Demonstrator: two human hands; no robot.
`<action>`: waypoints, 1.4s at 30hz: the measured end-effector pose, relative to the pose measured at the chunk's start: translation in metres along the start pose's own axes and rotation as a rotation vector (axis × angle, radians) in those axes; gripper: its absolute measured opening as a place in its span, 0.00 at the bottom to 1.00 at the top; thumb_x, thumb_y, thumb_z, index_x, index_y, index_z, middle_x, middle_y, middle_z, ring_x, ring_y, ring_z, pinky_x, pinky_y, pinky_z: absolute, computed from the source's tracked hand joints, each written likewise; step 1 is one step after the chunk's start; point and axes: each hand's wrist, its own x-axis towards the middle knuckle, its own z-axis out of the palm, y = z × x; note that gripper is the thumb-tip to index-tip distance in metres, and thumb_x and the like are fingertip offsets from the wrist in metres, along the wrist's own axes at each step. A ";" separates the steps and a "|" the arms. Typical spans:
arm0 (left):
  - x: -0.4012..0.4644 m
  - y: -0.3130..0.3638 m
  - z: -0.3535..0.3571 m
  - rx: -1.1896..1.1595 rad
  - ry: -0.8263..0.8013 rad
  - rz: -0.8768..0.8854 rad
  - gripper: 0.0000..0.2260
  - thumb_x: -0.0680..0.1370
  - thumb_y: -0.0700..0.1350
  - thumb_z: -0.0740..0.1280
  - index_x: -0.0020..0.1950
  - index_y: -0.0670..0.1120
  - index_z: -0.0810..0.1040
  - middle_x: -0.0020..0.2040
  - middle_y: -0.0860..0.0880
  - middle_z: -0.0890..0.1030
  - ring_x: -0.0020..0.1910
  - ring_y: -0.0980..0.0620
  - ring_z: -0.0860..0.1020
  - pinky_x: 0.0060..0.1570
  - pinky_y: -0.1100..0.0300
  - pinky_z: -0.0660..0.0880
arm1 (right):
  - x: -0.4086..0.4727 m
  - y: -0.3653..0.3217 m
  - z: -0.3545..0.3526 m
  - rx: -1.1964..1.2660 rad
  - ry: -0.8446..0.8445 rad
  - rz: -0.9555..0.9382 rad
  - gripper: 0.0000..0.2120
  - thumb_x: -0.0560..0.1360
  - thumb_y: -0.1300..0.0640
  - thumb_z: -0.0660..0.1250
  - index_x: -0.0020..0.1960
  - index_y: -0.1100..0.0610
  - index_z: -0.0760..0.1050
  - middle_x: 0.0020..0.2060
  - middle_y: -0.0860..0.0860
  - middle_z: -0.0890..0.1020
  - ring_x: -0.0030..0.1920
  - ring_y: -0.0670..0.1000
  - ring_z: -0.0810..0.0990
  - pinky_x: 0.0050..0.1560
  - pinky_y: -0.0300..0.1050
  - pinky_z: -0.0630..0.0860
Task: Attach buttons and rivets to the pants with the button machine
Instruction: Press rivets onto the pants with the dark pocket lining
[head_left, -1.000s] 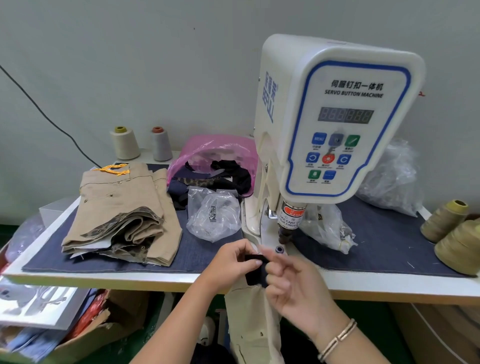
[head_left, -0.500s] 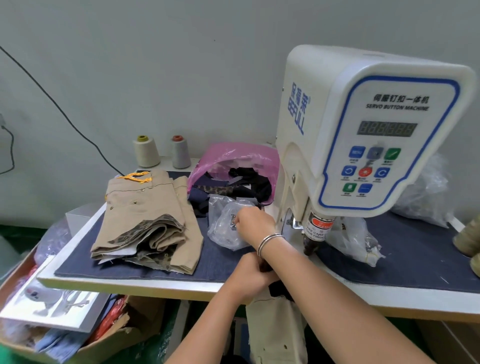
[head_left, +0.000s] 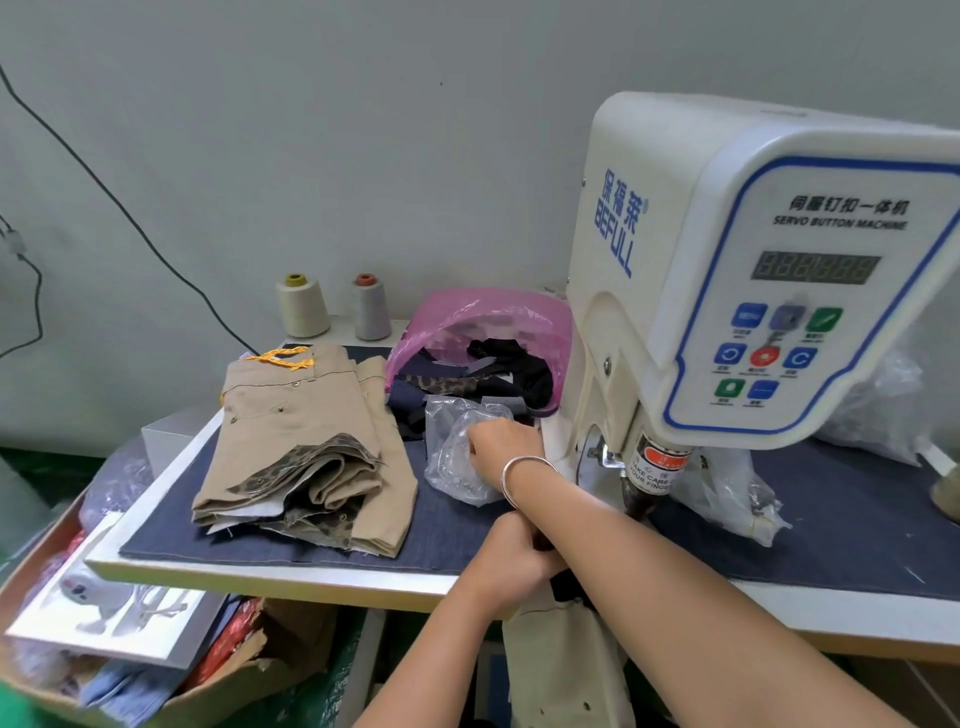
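The white servo button machine (head_left: 727, 291) stands at the right of the table, its punch head (head_left: 647, 483) just behind my right forearm. My left hand (head_left: 511, 564) grips the waistband of the khaki pants (head_left: 563, 670), which hang over the table's front edge. My right hand (head_left: 501, 449) reaches across it into a clear plastic bag of small parts (head_left: 452, 467); its fingers are inside the bag and mostly hidden. A folded stack of khaki pants (head_left: 306, 447) with leopard lining lies at the left.
A pink bag of dark fabric scraps (head_left: 488, 343) sits behind the clear bag. Two thread cones (head_left: 332, 304) stand at the back. More clear bags (head_left: 732, 493) lie right of the machine. A cardboard box with clutter (head_left: 130, 649) sits below the table's left end.
My right hand left the pants waistband and reached forward-left into the clear bag. My left hand keeps hold of the pants. The view shifted left.
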 end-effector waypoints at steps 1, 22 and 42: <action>0.000 0.000 0.000 -0.004 0.003 -0.001 0.07 0.66 0.37 0.66 0.34 0.49 0.77 0.30 0.56 0.81 0.32 0.63 0.77 0.33 0.69 0.72 | 0.001 0.000 0.000 0.008 -0.005 -0.003 0.12 0.78 0.58 0.58 0.57 0.54 0.77 0.54 0.53 0.80 0.55 0.58 0.78 0.44 0.46 0.67; -0.004 0.002 0.004 0.021 -0.016 -0.002 0.10 0.73 0.29 0.68 0.53 0.35 0.81 0.48 0.45 0.85 0.51 0.50 0.83 0.53 0.59 0.78 | -0.043 0.026 -0.008 0.853 0.104 0.275 0.07 0.74 0.51 0.66 0.38 0.48 0.77 0.38 0.44 0.79 0.44 0.49 0.78 0.49 0.47 0.76; -0.002 0.001 -0.002 -0.027 -0.079 -0.056 0.09 0.73 0.30 0.70 0.39 0.43 0.78 0.38 0.49 0.81 0.39 0.56 0.79 0.44 0.63 0.75 | -0.184 0.114 -0.032 1.007 0.251 0.098 0.08 0.74 0.63 0.70 0.37 0.54 0.78 0.26 0.47 0.75 0.28 0.40 0.69 0.34 0.31 0.68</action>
